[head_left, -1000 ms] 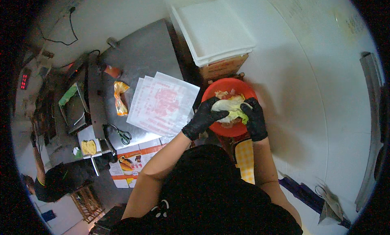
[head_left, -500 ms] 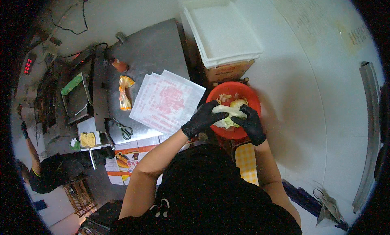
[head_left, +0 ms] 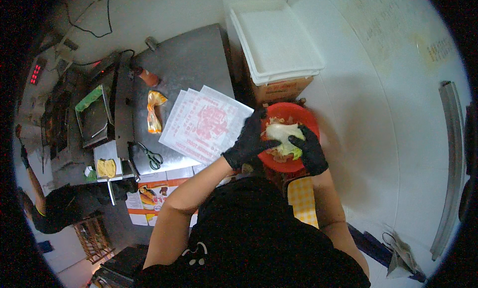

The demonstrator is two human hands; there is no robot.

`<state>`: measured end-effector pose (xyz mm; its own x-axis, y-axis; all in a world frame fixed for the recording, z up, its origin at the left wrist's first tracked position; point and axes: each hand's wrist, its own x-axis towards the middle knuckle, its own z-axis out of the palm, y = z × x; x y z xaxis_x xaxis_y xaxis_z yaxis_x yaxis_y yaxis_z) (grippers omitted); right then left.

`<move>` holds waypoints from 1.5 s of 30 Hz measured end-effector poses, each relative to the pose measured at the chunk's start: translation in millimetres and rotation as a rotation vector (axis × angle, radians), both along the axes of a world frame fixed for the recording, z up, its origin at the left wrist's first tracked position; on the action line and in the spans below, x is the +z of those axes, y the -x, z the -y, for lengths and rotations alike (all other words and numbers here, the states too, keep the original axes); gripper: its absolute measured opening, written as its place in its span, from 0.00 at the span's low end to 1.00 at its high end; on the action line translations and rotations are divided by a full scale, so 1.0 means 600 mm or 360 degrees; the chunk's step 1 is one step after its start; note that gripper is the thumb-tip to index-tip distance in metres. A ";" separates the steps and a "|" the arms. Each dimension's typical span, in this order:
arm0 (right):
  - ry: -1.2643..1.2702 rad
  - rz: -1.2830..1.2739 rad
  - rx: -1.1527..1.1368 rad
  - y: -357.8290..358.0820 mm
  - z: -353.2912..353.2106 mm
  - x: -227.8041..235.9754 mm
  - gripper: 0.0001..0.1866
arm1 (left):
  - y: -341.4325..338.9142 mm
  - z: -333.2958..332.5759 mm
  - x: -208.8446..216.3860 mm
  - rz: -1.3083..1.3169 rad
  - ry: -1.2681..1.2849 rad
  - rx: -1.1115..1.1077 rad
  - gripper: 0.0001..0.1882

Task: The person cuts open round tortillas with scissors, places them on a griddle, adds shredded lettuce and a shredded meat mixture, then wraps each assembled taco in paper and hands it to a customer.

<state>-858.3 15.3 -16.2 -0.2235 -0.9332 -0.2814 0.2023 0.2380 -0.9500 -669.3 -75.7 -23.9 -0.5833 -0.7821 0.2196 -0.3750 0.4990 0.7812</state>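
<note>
A pale lettuce leaf (head_left: 284,133) with a light green edge lies spread over a round red basin (head_left: 312,119). My right hand (head_left: 309,151), in a black glove, grips the leaf at its right side with thumb and fingers. My left hand (head_left: 250,138), gloved the same, is at the basin's left rim. Its fingers stretch upward, apart from the thumb, whose tip is at the leaf's left edge. Small pale and brownish scraps (head_left: 274,121) show in the basin around the leaf, which hides most of what lies below.
Left of the basin, a metal table (head_left: 194,54) bears printed paper sheets (head_left: 204,123), an orange-and-clear package (head_left: 155,111), scissors (head_left: 151,156) and a reddish bottle (head_left: 148,77). White trays (head_left: 276,39) stand on a cardboard box (head_left: 284,88) beyond it. A co-worker (head_left: 64,206) is at far left.
The leaf, folded between both hands before, is now spread flatter over the basin. My left hand's fingers have opened away from it; my right hand keeps hold.
</note>
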 end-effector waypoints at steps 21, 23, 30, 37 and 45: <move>0.0464 -0.0569 0.0654 -0.246 0.064 0.103 0.10 | -0.168 -0.095 0.063 -0.0911 -0.0696 0.0908 0.12; 0.0403 -0.0436 0.0694 -0.281 0.082 0.107 0.05 | -0.204 -0.093 0.073 -0.0783 -0.0564 0.1114 0.10; 0.0418 -0.0483 0.0956 -0.503 0.114 0.068 0.09 | -0.383 -0.101 0.051 -0.0937 -0.0513 0.1554 0.11; 0.0833 -0.1101 0.1038 -0.825 0.106 0.026 0.09 | -0.677 -0.125 0.006 -0.0840 -0.0285 0.1884 0.09; 0.1334 -0.1483 0.1217 -1.219 0.143 -0.055 0.07 | -1.049 -0.117 -0.036 -0.0393 -0.0148 0.2334 0.12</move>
